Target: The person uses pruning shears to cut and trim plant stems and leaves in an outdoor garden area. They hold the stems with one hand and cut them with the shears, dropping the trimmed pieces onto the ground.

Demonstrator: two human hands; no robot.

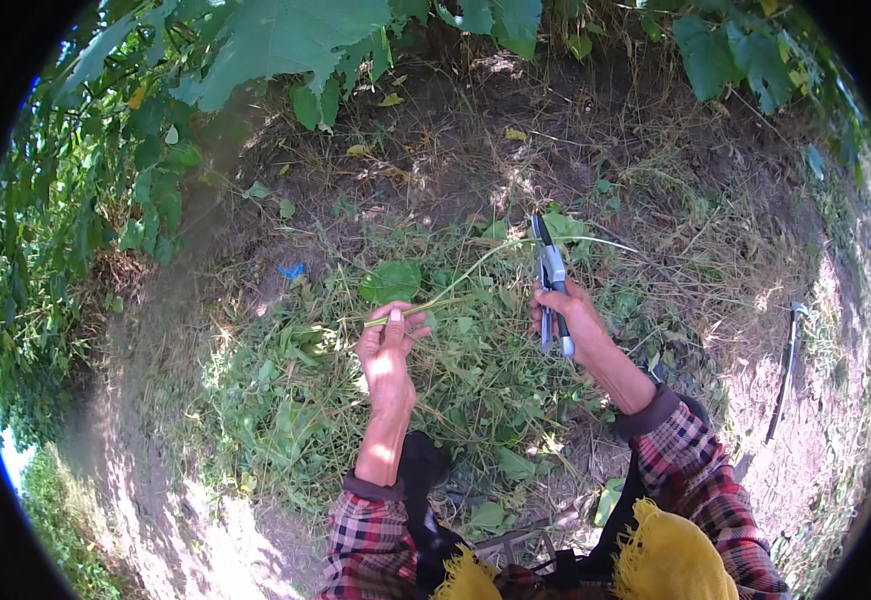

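Seemingly a garden or orchard, sunlight is dappling bare soil point(180, 530), broad green leaves point(275, 45) are hanging near us, dense foliage point(55, 230) is crowding in, loose greenery point(285, 430) lying around

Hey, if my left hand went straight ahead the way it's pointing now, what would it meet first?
Beyond the stem it holds, your left hand would probably meet the broad green leaf just ahead, though depth is unclear and the hand might pass above it.

Blue scrap point(292, 271) at left; slender dark rod point(785, 375) right; broad leaves point(265, 45) above.
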